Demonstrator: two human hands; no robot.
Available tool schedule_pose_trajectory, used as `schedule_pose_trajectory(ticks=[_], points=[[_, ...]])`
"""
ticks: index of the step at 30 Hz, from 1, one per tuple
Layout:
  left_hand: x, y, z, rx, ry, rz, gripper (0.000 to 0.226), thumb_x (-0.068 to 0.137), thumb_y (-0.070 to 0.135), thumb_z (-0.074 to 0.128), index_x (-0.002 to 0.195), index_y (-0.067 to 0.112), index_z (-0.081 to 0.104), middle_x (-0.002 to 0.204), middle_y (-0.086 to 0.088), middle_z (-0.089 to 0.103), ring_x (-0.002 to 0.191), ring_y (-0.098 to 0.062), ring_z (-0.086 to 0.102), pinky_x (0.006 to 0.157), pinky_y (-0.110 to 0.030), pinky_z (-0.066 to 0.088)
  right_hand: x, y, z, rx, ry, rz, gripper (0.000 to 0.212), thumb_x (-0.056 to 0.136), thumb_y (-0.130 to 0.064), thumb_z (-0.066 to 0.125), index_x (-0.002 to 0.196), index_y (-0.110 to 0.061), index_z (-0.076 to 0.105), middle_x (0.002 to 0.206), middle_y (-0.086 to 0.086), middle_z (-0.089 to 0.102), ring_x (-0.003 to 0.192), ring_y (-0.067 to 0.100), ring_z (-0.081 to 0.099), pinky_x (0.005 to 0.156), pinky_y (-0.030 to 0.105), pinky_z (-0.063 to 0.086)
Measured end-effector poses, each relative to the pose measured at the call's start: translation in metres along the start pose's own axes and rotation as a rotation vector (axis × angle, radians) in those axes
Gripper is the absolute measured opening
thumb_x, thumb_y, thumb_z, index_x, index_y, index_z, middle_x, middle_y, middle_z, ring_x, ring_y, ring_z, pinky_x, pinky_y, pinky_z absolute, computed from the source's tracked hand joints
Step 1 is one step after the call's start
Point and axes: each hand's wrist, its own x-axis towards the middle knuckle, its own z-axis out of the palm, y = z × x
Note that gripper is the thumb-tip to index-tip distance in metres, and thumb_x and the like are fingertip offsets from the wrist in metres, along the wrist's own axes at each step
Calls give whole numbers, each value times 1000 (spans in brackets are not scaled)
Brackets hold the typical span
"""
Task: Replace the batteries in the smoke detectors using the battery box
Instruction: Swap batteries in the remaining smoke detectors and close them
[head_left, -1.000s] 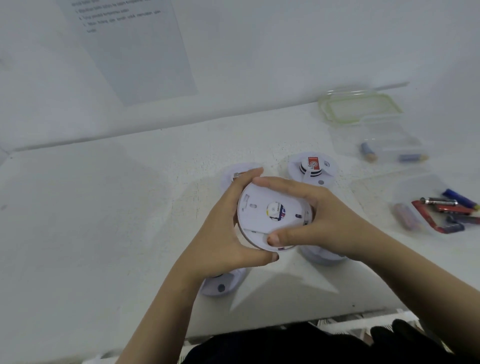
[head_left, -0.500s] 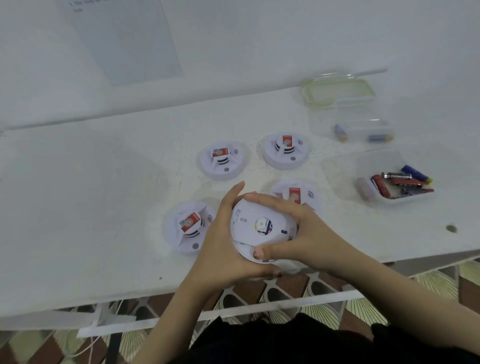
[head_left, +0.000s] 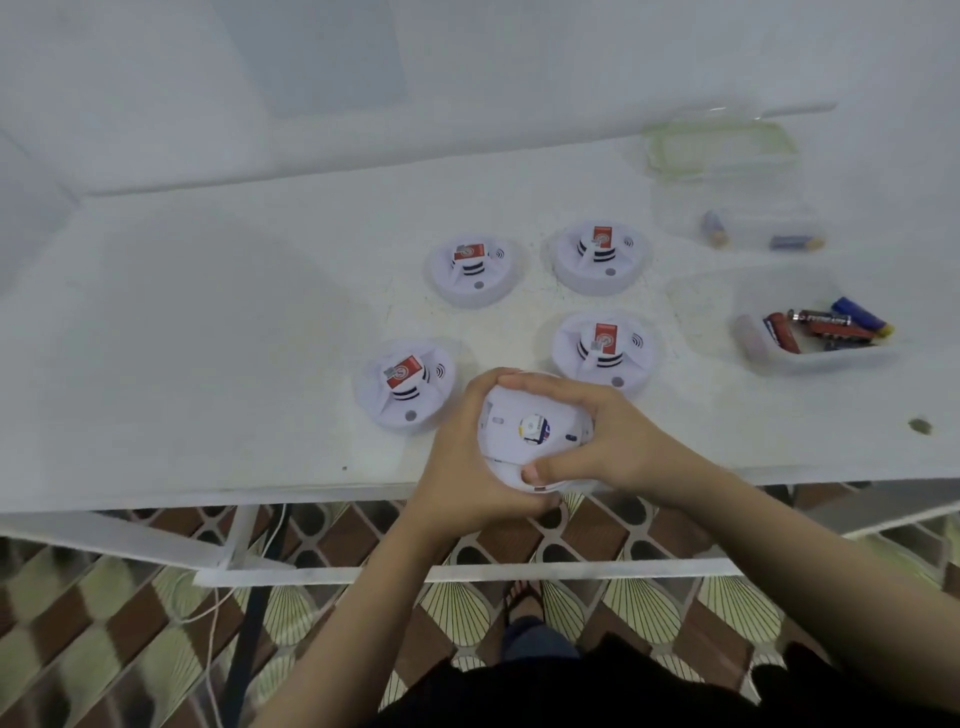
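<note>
Both hands grip one white round smoke detector (head_left: 530, 431) above the table's front edge, its flat back with a small round label facing me. My left hand (head_left: 462, 462) wraps its left and lower side. My right hand (head_left: 597, 441) covers its right side, thumb on the lower rim. Several more detectors lie face up on the white table (head_left: 208, 338), each with a red label: one beside my left hand (head_left: 408, 384), one beyond my right hand (head_left: 605, 351), and two farther back (head_left: 475, 265) (head_left: 600, 257). A clear battery box (head_left: 810, 332) at right holds several red and blue batteries.
A second clear box (head_left: 748, 228) with two batteries sits behind the first, and a green-rimmed lid (head_left: 719, 148) lies at the back right. A white wall rises behind the table. Patterned floor, a white cable and a foot show below the front edge.
The camera has tilted down and back, so the table's front edge and floor came into view. Both hands keep the same hold on the detector, now nearer the front edge.
</note>
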Motion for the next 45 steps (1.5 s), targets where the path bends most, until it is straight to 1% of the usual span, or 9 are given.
schedule_pose_trajectory(ticks=[7, 12, 14, 17, 21, 26, 31, 40, 45], points=[[0, -3, -2, -7, -18, -35, 95, 48, -11, 87, 120, 32, 43, 115, 11, 57, 104, 6, 57, 81, -9, 45, 4, 0, -3, -9, -48, 21, 73, 62, 10, 79, 116, -35, 59, 123, -29, 52, 106, -15, 53, 81, 5, 43], [0, -6, -3, -30, -36, -49, 95, 47, -3, 86, 127, 23, 44, 118, 4, 58, 108, -3, 58, 83, -12, 47, 6, 2, -2, -108, -30, -5, 73, 63, 5, 81, 118, -36, 57, 123, -26, 52, 111, -11, 51, 88, 9, 42], [1, -8, -4, -49, -41, -57, 95, 47, 1, 85, 130, 21, 42, 120, 2, 57, 109, -6, 58, 83, -15, 48, 5, 3, -1, -217, -17, -28, 75, 64, -7, 83, 121, -45, 52, 126, -18, 50, 115, -3, 49, 95, 17, 41], [1, -9, -4, -64, -40, -46, 93, 50, -7, 84, 129, 21, 42, 120, 1, 57, 109, -7, 59, 82, -16, 49, -1, 3, -2, -460, -3, -37, 78, 68, -27, 81, 127, -56, 38, 128, -12, 40, 119, 0, 36, 99, 11, 28], [1, -9, -1, -48, -36, -14, 91, 51, -5, 84, 128, 20, 43, 120, 5, 55, 109, -5, 58, 83, -15, 48, -9, -2, 0, -742, 67, -76, 78, 65, -46, 66, 138, -41, 40, 137, -1, 34, 126, 14, 27, 103, 26, 23], [2, -9, -1, -17, -22, -15, 90, 51, 5, 87, 127, 22, 43, 121, 4, 54, 110, -6, 57, 83, -14, 47, -9, -18, -4, -906, 52, -149, 72, 74, -28, 71, 139, -23, 42, 128, -1, 40, 116, 12, 32, 94, 23, 28], [2, -5, -2, 4, -33, -64, 91, 47, 16, 87, 121, 39, 41, 123, 9, 52, 109, 3, 55, 82, -12, 48, 2, -24, -6, -920, -81, -60, 77, 72, -34, 74, 140, -25, 38, 122, -3, 39, 115, 14, 36, 99, 32, 35], [1, -1, -3, -3, -31, -118, 95, 46, 10, 86, 128, 26, 41, 119, 10, 55, 103, 7, 57, 76, -12, 50, 7, -21, 1, -729, -39, -28, 74, 65, -17, 74, 132, -23, 44, 119, -1, 39, 113, 16, 38, 86, 24, 33], [-2, -5, -1, 22, 4, -127, 101, 42, 17, 89, 131, 27, 41, 121, 8, 58, 107, 0, 59, 83, -18, 51, 10, -28, 7, -934, -47, -77, 69, 66, -27, 71, 128, -17, 43, 116, 0, 40, 108, 16, 39, 82, 28, 40]])
